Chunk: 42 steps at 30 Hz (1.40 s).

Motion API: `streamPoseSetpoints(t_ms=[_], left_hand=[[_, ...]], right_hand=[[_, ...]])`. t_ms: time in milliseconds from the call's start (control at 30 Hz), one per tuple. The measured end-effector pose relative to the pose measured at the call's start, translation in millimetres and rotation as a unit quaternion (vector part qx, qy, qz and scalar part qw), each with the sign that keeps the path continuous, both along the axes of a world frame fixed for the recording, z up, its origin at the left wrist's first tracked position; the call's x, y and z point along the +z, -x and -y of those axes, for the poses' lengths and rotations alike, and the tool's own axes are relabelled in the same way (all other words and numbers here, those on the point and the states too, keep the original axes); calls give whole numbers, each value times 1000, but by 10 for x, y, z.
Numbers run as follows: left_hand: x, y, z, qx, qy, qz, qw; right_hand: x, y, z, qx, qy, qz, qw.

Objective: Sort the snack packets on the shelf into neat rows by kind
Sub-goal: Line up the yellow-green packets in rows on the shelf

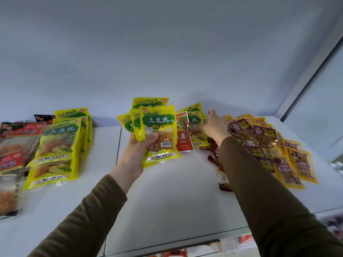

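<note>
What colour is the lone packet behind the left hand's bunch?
Red packet, with green leaf artwork near its top; head view.

Yellow-green packets [159, 134], a red packet [182, 134], maroon-and-yellow packets [263, 138], white shelf [176, 191].

Stacked packets [59, 145] lie left on the shelf [167, 191] — loose pile [269, 145] right.

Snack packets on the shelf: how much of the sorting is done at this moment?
Partly done. A row of yellow packets already stands at the left. The left hand grips a fan of the same yellow kind; the right hand reaches toward more of them by a red packet. The brown-and-yellow heap at the right is still jumbled.
</note>
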State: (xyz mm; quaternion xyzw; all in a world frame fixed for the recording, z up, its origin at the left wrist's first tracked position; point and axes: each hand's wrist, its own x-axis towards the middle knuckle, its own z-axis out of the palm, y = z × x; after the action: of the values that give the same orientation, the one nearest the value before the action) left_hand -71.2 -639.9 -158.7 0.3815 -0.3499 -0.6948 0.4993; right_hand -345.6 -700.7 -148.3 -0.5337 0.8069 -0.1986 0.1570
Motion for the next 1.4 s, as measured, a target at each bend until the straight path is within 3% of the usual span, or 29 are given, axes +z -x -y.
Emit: streamPoseSetpoints(t_ms=[167, 367, 500, 600, 633, 800, 900, 1033, 1200, 1400], left_hand=[[-23, -37, 66, -3, -3, 4, 1000], [-46, -110, 131, 8, -8, 0, 1000], [-48, -125, 156, 18, -18, -1, 1000], [1, -119, 167, 26, -17, -6, 1000], [22, -119, 175, 26, -13, -10, 1000], [117, -180, 160, 44, 5, 6, 999], [141, -290, 158, 24, 8, 18, 1000], [211, -468, 127, -22, -1, -7, 1000], [285, -641, 6, -54, 27, 49, 997], [331, -788, -34, 30, 0, 86, 996]], right_hand=[[-83, -2, 93, -12, 46, 109, 993], [288, 274, -4, -24, 155, 166, 974], [671, 269, -253, -13, 264, 353, 897], [713, -59, -393, 66, 205, 553, 805], [654, -234, -430, 87, 167, 584, 790], [239, -1003, -529, 91, 83, 551, 825], [120, -1193, -528, 83, 61, 574, 812], [45, -1439, -543, 81, 67, 608, 787], [7, -1791, -548, 117, 116, 552, 817], [-48, -2036, -452, 59, 90, 631, 769]])
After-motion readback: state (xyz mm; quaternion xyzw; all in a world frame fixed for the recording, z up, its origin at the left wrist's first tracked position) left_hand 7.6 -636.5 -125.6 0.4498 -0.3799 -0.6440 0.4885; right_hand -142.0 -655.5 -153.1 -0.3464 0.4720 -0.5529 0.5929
